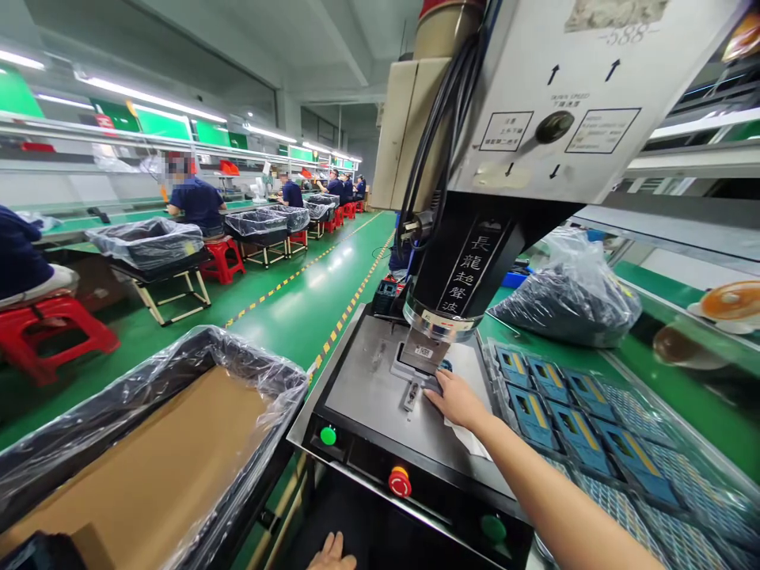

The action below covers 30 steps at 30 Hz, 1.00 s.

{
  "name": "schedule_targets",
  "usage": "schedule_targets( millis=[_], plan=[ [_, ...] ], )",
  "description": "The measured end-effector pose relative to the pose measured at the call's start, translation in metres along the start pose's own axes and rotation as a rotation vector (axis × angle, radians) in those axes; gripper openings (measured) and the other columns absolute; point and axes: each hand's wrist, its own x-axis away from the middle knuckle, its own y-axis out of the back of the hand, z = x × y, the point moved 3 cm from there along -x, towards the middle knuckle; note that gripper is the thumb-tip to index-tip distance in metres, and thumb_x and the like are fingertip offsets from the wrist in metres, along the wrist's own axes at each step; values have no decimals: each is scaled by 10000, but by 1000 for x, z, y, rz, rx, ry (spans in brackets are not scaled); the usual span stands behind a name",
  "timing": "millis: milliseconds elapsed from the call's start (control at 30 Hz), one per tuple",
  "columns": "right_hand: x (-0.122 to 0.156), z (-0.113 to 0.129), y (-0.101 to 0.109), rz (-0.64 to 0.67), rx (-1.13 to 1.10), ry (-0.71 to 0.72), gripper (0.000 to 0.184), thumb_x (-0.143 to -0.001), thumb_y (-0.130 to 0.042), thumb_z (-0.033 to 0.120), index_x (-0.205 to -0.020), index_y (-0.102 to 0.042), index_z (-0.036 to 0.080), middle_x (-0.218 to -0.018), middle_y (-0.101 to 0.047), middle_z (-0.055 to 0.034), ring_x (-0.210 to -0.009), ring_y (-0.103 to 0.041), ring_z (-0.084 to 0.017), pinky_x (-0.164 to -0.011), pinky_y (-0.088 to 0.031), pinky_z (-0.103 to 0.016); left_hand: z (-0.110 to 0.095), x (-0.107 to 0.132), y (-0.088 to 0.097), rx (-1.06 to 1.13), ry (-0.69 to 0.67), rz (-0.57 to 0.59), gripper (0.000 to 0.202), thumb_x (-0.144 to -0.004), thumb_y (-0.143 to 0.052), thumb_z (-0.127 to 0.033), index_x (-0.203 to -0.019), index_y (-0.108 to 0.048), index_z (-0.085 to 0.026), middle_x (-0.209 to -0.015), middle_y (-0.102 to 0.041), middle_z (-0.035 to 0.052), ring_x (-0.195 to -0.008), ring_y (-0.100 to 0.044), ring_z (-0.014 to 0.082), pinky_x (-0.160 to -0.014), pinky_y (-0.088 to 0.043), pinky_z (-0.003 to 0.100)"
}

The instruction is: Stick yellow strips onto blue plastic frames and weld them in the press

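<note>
My right hand [460, 400] reaches over the metal bed [362, 380] of a press machine. Its fingers are bent around the near edge of a small dark blue plastic part [444, 366], mostly hidden by the hand and the horn. Just above is the metal horn [424, 352], close over a pale fixture [400, 368]. A small metal block [412, 395] sits on the bed left of the thumb. At the bottom edge, my left hand [332, 554] shows only its fingers, stretched out and holding nothing, below the machine's front panel.
The front panel carries a red emergency stop [400, 481] and green buttons [328, 435]. On the right, a clear tray [492, 356] holds several blue plastic housings [573, 427], near a bagged pile [570, 301]. A plastic-lined bin [237, 348] stands left. Co-workers sit along the far line.
</note>
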Motion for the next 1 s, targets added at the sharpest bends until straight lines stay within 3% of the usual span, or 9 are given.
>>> schedule_targets(
  millis=[167,333,500,800,1000],
  plan=[
    [-4,-2,-2,-1,6,-23,366,-858,-494,394,-1074,-590,115,-1153,-580,-168,-1121,-501,-269,-950,-346,-336,2,1,0,-16,-22,7,459,-825,-301,-104,-1193,-567,-170,-1493,-279,156,-1385,-191,271,-1081,-287,440],
    [-8,-4,-4,-17,41,-23,340,-886,-457,344,-1090,-605,118,-1106,-608,-152,-1077,-528,-252,-927,-363,-326,3,5,2,-10,-54,3,455,-811,-312,-90,-1191,-564,-106,-1477,-273,219,-1377,-196,300,-1081,-288,421],
    [-16,-9,-1,-65,64,25,344,-922,-390,306,-1007,-677,137,-990,-658,-121,-984,-574,-225,-900,-383,-304,4,5,1,-7,-70,5,435,-819,-325,-111,-1178,-571,-108,-1475,-278,221,-1376,-199,311,-1065,-310,451],
    [-34,-12,1,-127,-1,-165,360,-811,-550,490,-875,-718,178,-952,-662,-105,-940,-592,-248,-821,-422,-313,9,0,-3,-25,-67,-16,463,-797,-318,-64,-1178,-570,-138,-1481,-296,169,-1374,-220,290,-1062,-321,459],
    [-36,-5,2,-113,73,-217,365,-829,-523,515,-813,-717,207,-907,-653,-98,-902,-589,-252,-732,-419,-318,12,-5,-6,-25,-85,-17,453,-813,-310,-74,-1187,-562,-106,-1472,-300,191,-1378,-209,280,-1090,-285,426]
  ],
)
